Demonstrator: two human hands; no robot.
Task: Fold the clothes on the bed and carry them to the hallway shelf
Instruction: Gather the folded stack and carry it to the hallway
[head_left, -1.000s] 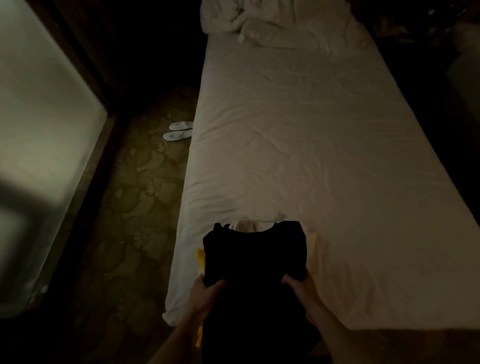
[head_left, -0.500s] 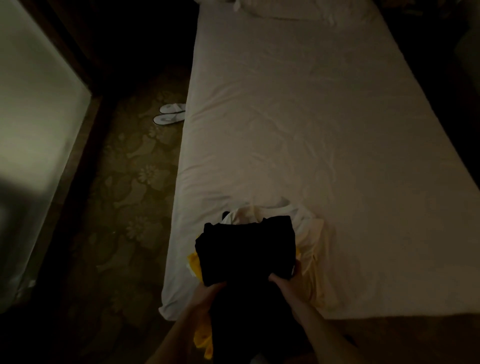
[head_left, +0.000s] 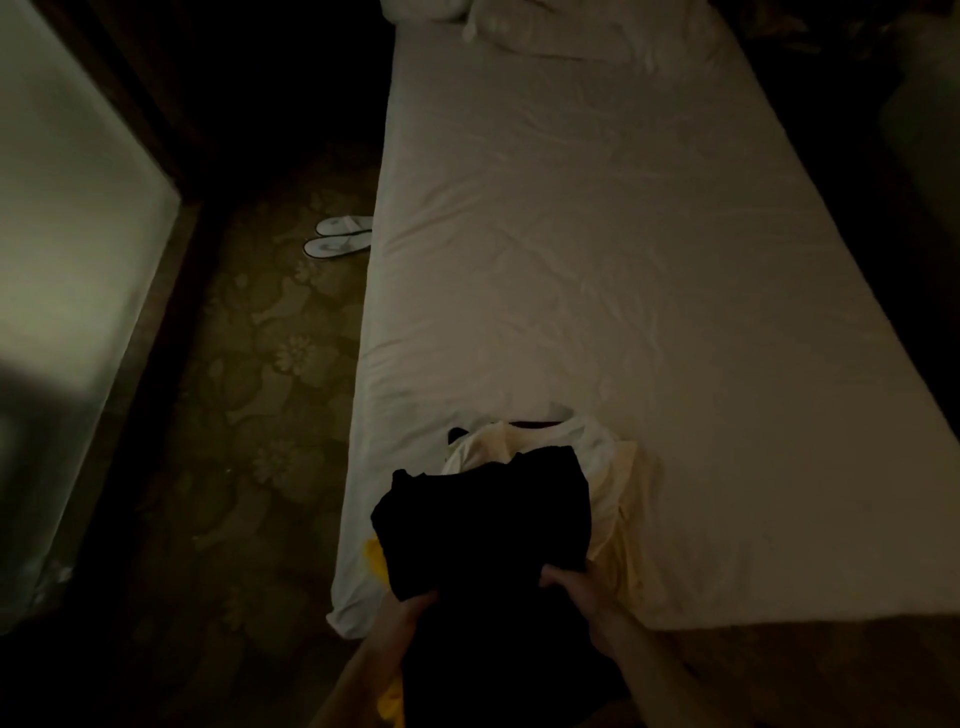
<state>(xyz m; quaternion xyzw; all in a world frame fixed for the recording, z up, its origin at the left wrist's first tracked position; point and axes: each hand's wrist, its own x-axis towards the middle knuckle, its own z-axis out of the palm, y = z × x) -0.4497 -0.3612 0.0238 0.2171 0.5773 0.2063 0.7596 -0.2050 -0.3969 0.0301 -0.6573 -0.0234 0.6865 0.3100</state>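
Looking down at the foot of the bed (head_left: 597, 249), it's pretty dim, but you can make out a stack of clothes right at the near left corner of the mattress. On top is a black garment (head_left: 483, 514), folded-ish, and both hands are on its near edge. The left hand (head_left: 410, 618) has its fingers curled up around the lower left side of the black fabric, gripping it. The right hand (head_left: 576, 592) is doing the same on the lower right side, with the thumb over the top and the rest of the fingers tucked under or behind the cloth, so that's a grasp too.

Under the black piece there's a pale cream garment (head_left: 618, 499) sticking out at the far side and to the right, rumpled, lying on the sheet. A bright yellow garment (head_left: 375, 561) peeks out at the left edge of the pile and again lower down between the left forearm and the black fabric. Can't tell how neatly the lower layers are folded, too dark.

No real containers here, just the bed carrying the pile. The rest of the sheet is wrinkled, with a bunched-up white duvet (head_left: 545, 26) at the far end.

On the patterned carpet (head_left: 270, 364) left of the bed sits a pair of white slippers (head_left: 340, 236), side by side, just beside the mattress edge. Far left is a big pale frosted panel (head_left: 67, 260) in a dark frame.
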